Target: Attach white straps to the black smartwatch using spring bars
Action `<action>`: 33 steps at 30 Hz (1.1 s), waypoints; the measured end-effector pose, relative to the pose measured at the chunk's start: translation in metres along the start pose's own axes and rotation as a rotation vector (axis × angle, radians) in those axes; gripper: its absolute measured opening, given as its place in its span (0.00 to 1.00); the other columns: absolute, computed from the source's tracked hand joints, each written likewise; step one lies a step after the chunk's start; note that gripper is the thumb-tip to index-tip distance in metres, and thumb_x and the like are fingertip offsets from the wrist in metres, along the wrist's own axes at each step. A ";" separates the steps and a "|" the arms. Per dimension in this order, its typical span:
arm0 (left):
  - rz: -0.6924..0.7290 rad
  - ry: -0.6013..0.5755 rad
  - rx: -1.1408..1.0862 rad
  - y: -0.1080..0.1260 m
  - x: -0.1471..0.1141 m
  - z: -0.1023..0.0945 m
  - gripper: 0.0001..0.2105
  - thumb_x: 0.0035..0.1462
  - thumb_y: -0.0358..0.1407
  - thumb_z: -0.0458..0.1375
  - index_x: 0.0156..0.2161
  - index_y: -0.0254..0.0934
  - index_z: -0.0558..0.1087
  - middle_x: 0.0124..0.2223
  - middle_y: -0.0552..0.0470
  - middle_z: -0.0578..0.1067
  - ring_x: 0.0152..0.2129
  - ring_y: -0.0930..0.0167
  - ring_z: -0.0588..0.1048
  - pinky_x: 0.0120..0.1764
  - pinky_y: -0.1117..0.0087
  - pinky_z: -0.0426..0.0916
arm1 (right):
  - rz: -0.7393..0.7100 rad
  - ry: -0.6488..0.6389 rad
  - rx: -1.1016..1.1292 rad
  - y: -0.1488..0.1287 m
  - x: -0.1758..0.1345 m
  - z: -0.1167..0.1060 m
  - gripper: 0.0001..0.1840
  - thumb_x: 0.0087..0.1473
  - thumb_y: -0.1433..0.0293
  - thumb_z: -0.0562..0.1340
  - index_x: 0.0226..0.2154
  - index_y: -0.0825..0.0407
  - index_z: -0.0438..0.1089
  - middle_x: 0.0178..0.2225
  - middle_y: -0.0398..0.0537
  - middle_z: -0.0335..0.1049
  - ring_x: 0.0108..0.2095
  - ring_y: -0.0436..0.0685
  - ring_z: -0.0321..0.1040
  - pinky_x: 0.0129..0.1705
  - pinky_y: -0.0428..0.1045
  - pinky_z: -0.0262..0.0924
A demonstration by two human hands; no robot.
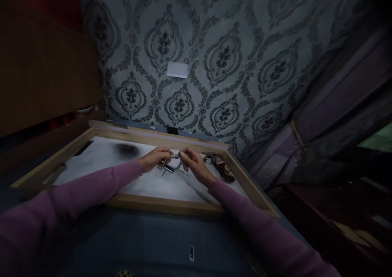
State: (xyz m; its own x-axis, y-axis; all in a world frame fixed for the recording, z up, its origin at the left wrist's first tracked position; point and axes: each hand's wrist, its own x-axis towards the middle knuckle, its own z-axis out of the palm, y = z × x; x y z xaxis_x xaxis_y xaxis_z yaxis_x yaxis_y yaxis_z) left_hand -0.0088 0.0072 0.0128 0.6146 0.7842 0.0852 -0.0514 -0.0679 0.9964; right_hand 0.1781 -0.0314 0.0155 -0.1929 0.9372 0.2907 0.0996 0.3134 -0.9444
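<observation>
Both hands are raised over a wood-framed tray (143,204) with a white bottom. Between them is a wristwatch (168,168) with a dark rectangular face and a pale strap bent into a loop. My left hand (155,157) pinches the left side of the strap. The fingers of my right hand (193,162) are closed on its upper right part, and the fingertips of the two hands nearly meet. Small thin dark pieces lie just below the watch, too small to name. Right of my right hand is a crumpled shiny brown wrapper or cloth (225,168), with a small round object (208,160) beside it.
A dark strip (83,148) lies at the tray's left end. Behind the tray is a patterned wall (196,44) with a white card (177,70). Wooden furniture (45,72) stands at left, a tied purple curtain (288,146) at right. Blue cloth (137,240) covers the surface in front.
</observation>
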 end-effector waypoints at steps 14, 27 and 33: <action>0.135 0.084 0.023 -0.001 0.003 0.001 0.20 0.45 0.49 0.67 0.28 0.32 0.73 0.19 0.59 0.62 0.18 0.77 0.58 0.23 0.73 0.51 | 0.072 -0.134 0.106 -0.002 -0.002 0.001 0.29 0.41 0.55 0.74 0.40 0.51 0.65 0.25 0.36 0.69 0.20 0.47 0.65 0.25 0.45 0.58; 0.073 0.139 0.019 -0.013 0.008 -0.009 0.17 0.65 0.40 0.58 0.55 0.35 0.69 0.54 0.44 0.72 0.46 0.63 0.75 0.47 0.56 0.74 | -0.025 -0.026 0.075 0.008 0.000 0.005 0.24 0.41 0.53 0.73 0.32 0.50 0.66 0.19 0.36 0.66 0.19 0.49 0.63 0.25 0.47 0.59; 0.107 0.077 -0.065 -0.007 0.005 -0.006 0.12 0.61 0.38 0.62 0.44 0.30 0.75 0.42 0.46 0.77 0.37 0.68 0.76 0.41 0.64 0.73 | -0.067 -0.010 0.043 0.003 -0.004 0.002 0.21 0.45 0.54 0.71 0.32 0.51 0.68 0.21 0.37 0.66 0.20 0.48 0.62 0.25 0.47 0.59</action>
State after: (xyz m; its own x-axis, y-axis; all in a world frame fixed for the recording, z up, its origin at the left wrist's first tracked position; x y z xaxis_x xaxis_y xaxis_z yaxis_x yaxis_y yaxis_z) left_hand -0.0105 0.0151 0.0067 0.5410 0.8196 0.1884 -0.1662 -0.1154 0.9793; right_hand 0.1775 -0.0347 0.0115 -0.2078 0.9127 0.3519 0.0442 0.3681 -0.9287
